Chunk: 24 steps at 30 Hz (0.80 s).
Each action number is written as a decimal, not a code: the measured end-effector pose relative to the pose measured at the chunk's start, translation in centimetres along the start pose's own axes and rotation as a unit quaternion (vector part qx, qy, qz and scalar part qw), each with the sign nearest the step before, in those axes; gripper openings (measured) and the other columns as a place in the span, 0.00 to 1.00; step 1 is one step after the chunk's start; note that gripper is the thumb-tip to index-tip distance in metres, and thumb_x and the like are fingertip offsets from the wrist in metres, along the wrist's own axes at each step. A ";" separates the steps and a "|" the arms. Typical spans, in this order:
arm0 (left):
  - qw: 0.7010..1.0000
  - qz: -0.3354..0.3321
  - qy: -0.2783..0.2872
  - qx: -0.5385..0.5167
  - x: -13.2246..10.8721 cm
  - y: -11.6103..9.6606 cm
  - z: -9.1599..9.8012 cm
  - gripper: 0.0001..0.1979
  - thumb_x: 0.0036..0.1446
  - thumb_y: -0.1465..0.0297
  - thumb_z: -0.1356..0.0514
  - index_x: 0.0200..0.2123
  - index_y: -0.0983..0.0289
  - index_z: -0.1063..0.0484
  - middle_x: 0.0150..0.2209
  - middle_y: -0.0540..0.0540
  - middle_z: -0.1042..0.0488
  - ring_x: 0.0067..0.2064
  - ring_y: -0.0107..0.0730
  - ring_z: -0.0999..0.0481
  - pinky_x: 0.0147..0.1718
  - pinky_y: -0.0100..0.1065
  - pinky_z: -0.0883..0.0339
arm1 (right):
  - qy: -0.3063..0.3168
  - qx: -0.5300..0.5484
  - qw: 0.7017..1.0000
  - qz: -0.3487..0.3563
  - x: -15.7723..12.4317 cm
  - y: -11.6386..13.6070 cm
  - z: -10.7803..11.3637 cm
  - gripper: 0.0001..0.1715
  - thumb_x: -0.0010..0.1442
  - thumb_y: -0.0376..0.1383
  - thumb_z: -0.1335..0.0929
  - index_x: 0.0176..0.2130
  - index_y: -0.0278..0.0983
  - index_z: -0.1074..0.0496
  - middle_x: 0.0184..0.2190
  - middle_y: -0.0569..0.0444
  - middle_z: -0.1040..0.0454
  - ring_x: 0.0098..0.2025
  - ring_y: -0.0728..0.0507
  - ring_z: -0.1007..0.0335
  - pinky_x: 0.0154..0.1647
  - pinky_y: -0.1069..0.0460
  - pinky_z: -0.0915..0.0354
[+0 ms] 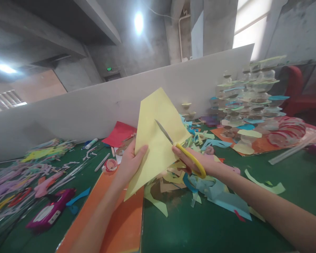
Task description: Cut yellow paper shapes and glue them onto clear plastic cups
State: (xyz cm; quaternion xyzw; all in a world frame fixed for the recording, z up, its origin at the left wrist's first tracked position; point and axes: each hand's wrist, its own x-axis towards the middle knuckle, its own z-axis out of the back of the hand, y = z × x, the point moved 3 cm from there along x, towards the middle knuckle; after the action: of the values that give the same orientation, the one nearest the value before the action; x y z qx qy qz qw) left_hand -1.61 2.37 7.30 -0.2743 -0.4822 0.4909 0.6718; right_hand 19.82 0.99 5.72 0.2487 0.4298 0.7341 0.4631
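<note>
Left hand [129, 163] gripped a pointed yellow paper sheet [154, 147], thumb on its face, holding it up above an orange card strip [123, 225]. Right hand [192, 158] clenched yellow-handled steel scissors [185, 153], blade against the sheet. Blue and tan paper scraps [213, 193] lay just below that hand.

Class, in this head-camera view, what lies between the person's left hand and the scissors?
A sheet of yellow paper lies between the left hand and the scissors, which the right hand holds; the head view shows this.
</note>
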 end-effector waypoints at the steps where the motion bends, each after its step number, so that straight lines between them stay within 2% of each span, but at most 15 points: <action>1: 1.000 -0.004 -0.002 0.007 0.0 -0.1 0.0 0.22 0.59 0.55 0.40 0.52 0.60 0.30 0.51 0.56 0.22 0.43 0.38 0.21 0.36 0.31 0.27 | 0.002 0.001 1.000 0.000 0.0 -0.1 0.0 0.33 0.66 0.60 0.46 0.21 0.41 0.48 0.14 0.59 0.42 0.16 0.48 0.43 0.27 0.49 0.36; 5: 1.000 -0.007 -0.003 0.025 -0.2 -0.4 0.1 0.21 0.60 0.55 0.41 0.52 0.60 0.30 0.51 0.55 0.22 0.45 0.39 0.21 0.36 0.31 0.27 | 0.002 0.006 1.000 0.009 -0.1 -0.3 0.0 0.32 0.65 0.60 0.46 0.21 0.42 0.48 0.15 0.59 0.42 0.17 0.48 0.45 0.27 0.50 0.36; 11: 0.999 -0.005 0.026 0.040 -0.4 -0.1 -0.1 0.21 0.60 0.54 0.41 0.52 0.58 0.31 0.51 0.53 0.23 0.45 0.38 0.22 0.37 0.31 0.28 | -0.011 0.007 0.999 0.030 -0.4 -0.1 0.2 0.30 0.66 0.58 0.45 0.22 0.42 0.48 0.16 0.61 0.43 0.20 0.48 0.47 0.32 0.48 0.34; 17: 0.999 0.005 0.031 0.035 -0.4 0.0 -0.3 0.23 0.60 0.53 0.42 0.53 0.59 0.32 0.51 0.55 0.24 0.44 0.38 0.22 0.36 0.31 0.28 | -0.002 0.035 0.999 0.025 0.4 -0.9 -0.3 0.30 0.66 0.59 0.45 0.23 0.42 0.47 0.14 0.61 0.45 0.17 0.49 0.47 0.24 0.50 0.40; 20: 0.999 0.006 0.032 0.040 -0.4 -0.1 -0.3 0.22 0.60 0.53 0.41 0.52 0.59 0.32 0.50 0.55 0.23 0.44 0.37 0.22 0.36 0.30 0.28 | -0.010 0.047 0.998 0.039 0.3 -0.8 -0.3 0.28 0.65 0.57 0.43 0.25 0.41 0.48 0.17 0.63 0.46 0.18 0.50 0.48 0.24 0.51 0.42; 24: 0.998 0.020 0.062 0.023 -0.6 -0.2 -0.6 0.24 0.59 0.53 0.40 0.52 0.62 0.31 0.49 0.57 0.23 0.41 0.37 0.22 0.32 0.29 0.28 | -0.028 0.050 0.997 0.051 0.1 -0.6 0.0 0.27 0.66 0.56 0.41 0.25 0.41 0.49 0.17 0.63 0.47 0.19 0.50 0.51 0.24 0.53 0.44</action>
State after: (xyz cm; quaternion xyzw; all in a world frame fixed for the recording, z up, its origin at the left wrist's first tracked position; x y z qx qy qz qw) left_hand -0.97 1.78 6.96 -0.2986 -0.4224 0.4969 0.6968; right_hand 20.02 1.23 5.21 0.3136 0.4399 0.7268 0.4242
